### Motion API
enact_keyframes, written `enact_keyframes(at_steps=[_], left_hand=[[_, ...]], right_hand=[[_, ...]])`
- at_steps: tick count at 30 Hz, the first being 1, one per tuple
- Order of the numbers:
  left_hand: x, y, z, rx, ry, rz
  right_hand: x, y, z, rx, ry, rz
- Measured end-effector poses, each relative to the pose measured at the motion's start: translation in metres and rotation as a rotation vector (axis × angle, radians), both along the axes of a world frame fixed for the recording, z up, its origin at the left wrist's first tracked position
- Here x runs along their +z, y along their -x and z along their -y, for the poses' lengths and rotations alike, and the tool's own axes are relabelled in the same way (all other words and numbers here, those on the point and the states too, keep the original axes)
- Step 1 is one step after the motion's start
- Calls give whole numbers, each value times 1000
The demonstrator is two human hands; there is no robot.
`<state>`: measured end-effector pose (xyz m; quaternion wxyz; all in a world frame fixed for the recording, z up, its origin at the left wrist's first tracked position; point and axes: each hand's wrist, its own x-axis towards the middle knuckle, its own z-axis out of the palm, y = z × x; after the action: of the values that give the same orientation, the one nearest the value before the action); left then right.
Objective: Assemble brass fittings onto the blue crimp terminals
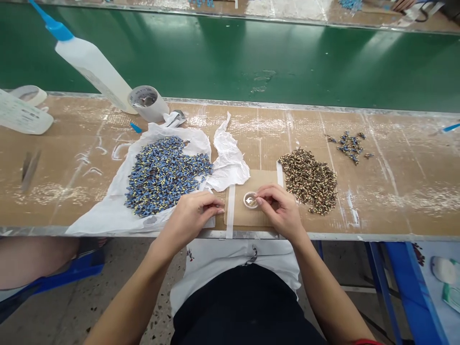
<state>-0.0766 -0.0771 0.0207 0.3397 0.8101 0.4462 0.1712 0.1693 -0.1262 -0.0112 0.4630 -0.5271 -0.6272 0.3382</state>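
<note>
Centre: narrow grips, left hand (194, 211), right hand (283, 211), cannot tell if holding; one clear round dish (248, 201) at latter. Upper left: two white plastic bottles (94, 69), print illegible.

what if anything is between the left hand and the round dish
Nothing raised is visible between the left hand and the round dish, only a flat white strip on the cardboard. The right hand is at the dish's right edge.
</note>
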Motion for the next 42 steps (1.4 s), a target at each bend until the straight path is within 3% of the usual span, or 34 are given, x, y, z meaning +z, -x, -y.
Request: enact_keyframes(at_steps=[10, 17, 23, 25, 30, 33, 36, 42], left_hand=[[-5, -6, 6, 16, 36, 81], [-10, -10, 14, 172, 350, 223], [-11, -12, 20, 199, 512, 395], [-10, -10, 19, 175, 402, 318], [-18, -4, 9, 42, -192, -54], [-25, 0, 8, -39, -387, -182], [-20, -1, 13, -102, -446, -329], [12, -26, 25, -216, -417, -713]], right_hand=[[-1, -1, -1, 0, 0, 9], [-1, -1, -2, -7, -1, 7], [0, 0, -2, -4, 3, 19], [0, 0, -2, -6, 5, 23], [-1, 1, -1, -15, -1, 18], [-1, 1, -1, -22, 3, 20], [-1, 1, -1, -25, 0, 24], [-1, 1, -1, -21, -13, 46]])
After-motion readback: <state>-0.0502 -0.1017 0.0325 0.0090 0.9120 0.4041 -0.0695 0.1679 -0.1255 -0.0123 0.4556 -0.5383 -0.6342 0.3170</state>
